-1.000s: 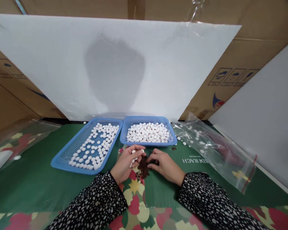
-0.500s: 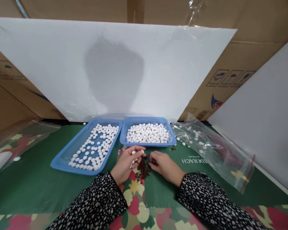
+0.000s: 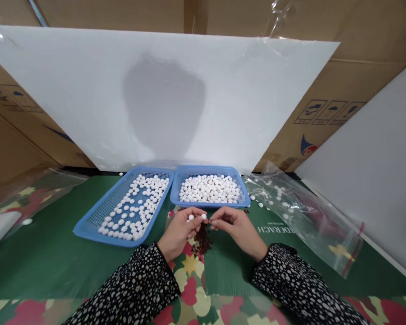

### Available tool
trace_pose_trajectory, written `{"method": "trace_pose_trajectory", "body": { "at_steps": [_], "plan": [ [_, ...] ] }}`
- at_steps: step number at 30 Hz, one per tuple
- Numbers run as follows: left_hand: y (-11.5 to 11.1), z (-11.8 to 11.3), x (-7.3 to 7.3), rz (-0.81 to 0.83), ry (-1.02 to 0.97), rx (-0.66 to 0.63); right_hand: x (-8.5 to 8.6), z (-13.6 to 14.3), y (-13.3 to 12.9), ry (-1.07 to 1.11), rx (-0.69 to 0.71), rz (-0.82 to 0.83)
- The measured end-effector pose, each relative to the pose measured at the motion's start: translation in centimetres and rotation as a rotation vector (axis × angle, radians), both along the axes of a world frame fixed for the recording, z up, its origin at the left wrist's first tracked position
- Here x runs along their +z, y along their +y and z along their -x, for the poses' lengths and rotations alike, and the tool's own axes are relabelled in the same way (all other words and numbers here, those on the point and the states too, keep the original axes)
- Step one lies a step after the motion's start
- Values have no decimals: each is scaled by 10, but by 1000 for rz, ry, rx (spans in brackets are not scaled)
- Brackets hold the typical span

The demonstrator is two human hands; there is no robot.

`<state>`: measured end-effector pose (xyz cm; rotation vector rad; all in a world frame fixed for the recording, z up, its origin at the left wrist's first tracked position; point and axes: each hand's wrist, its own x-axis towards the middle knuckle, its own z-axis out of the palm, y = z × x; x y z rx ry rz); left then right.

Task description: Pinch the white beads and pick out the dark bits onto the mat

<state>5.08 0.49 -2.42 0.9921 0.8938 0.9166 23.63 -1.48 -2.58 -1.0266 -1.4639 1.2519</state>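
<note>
My left hand (image 3: 181, 231) is closed around several small white balls. One white ball (image 3: 203, 217) is pinched at its fingertips, and another shows beside the thumb. Close to that ball is my right hand (image 3: 236, 228), thumb and forefinger pressed together; what they hold, if anything, is too small to name. Under and between the hands lies a loose pile of small dark brown pieces (image 3: 202, 241). Just beyond the hands stands a blue mesh basket (image 3: 208, 169) full of white balls. A second blue basket (image 3: 88, 228), at the left, has white balls spread over part of its bottom.
A clear plastic bag (image 3: 320, 225) lies at the right, with loose white balls around its far end. Another clear bag (image 3: 59, 184) and a white roll-like thing (image 3: 2, 228) are at the left. A white panel (image 3: 233, 99) and cardboard boxes (image 3: 325, 85) stand behind.
My right hand has moved up and left from the brown pile to the ball in my left fingertips. The left hand has barely moved; the view has shifted slightly.
</note>
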Motion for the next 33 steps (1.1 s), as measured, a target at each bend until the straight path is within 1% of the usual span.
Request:
{"method": "trace_pose_trajectory", "body": {
  "at_steps": [2, 4, 8, 10, 19, 28, 33],
  "plan": [
    [0, 0, -1, -6, 4, 0, 2, 5, -3, 69, -31, 9],
    [0, -1, -1, -13, 6, 6, 3, 8, -4, 77, -55, -17],
    [-1, -3, 0, -23, -6, 3, 2, 8, -4, -50, -67, -164],
    [-2, -3, 2, -21, -5, 3, 1, 8, -3, -97, -65, -197],
    [-2, -2, -4, -17, -12, -5, 2, 12, -5, -122, -107, -243],
    [-3, -4, 3, -62, 42, 42, 1, 12, -5, -134, -103, -233],
    [-2, -4, -1, -71, 64, 52, -2, 12, -4, -125, -107, -202]
  ]
}}
